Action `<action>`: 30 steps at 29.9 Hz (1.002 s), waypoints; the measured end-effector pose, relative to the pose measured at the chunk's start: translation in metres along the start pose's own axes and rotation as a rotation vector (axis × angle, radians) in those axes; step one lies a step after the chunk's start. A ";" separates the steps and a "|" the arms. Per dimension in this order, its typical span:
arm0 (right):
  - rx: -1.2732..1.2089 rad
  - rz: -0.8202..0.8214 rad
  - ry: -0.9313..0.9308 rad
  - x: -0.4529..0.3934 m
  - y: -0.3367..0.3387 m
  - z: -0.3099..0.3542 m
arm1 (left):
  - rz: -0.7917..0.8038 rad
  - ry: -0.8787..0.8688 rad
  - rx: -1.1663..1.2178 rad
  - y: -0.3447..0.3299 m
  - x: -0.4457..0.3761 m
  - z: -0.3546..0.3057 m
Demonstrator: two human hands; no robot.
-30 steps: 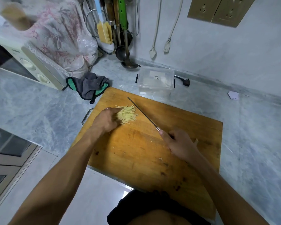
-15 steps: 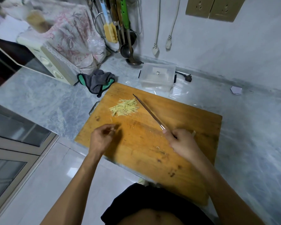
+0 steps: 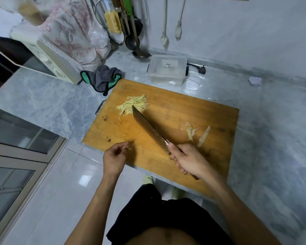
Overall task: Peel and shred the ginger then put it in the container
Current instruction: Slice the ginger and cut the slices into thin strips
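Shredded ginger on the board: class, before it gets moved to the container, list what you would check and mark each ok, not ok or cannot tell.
1. Shredded ginger gathered in one pile: ok.
2. Knife gripped by right hand, tip at the pile: ok.
3. Left hand empty and clear of the blade: ok.
4. Container open: not ok, lid looks shut.
5. Peel scraps apart from the pile: ok.
6. Cutting board steady: cannot tell.

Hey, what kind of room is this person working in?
Most likely a home kitchen: a wooden cutting board with shredded ginger sits on a marble-look counter, ladles hang on the wall, and a small oven stands nearby.
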State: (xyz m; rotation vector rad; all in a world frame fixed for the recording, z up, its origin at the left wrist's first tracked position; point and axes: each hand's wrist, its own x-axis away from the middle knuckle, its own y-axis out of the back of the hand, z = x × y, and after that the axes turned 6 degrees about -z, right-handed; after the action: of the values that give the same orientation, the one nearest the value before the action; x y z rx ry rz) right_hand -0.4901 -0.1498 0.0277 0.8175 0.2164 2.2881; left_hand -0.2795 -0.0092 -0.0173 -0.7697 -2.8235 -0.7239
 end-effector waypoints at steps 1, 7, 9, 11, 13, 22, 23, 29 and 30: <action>0.002 0.008 0.007 -0.001 -0.004 0.002 | -0.007 0.002 0.004 0.002 -0.002 0.001; -0.061 0.016 -0.031 -0.004 -0.021 0.003 | 0.006 0.029 0.040 0.010 -0.017 -0.003; -0.123 -0.019 -0.095 0.004 -0.027 -0.003 | 0.067 0.014 0.033 0.001 -0.022 -0.009; -0.158 -0.065 -0.142 0.012 -0.028 -0.008 | 0.157 -0.015 0.021 -0.013 -0.024 -0.014; -0.189 -0.116 -0.174 0.020 -0.025 -0.015 | 0.251 -0.044 0.001 -0.029 -0.024 -0.019; -0.356 -0.404 -0.323 0.045 -0.003 -0.043 | 0.449 -0.092 0.009 -0.061 -0.014 -0.039; -0.364 -0.408 -0.315 0.047 -0.001 -0.042 | 0.453 -0.099 -0.002 -0.061 -0.014 -0.040; -0.412 -0.490 -0.179 0.060 0.008 -0.026 | 0.424 -0.159 0.005 -0.060 -0.014 -0.059; -0.393 -0.530 -0.164 0.062 0.011 -0.025 | 0.421 -0.168 0.007 -0.061 -0.013 -0.063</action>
State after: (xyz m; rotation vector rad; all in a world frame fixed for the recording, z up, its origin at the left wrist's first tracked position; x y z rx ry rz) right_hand -0.5466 -0.1157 0.0425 0.6426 -0.0848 1.6818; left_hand -0.2994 -0.0912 0.0094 -1.4231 -2.6546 -0.6027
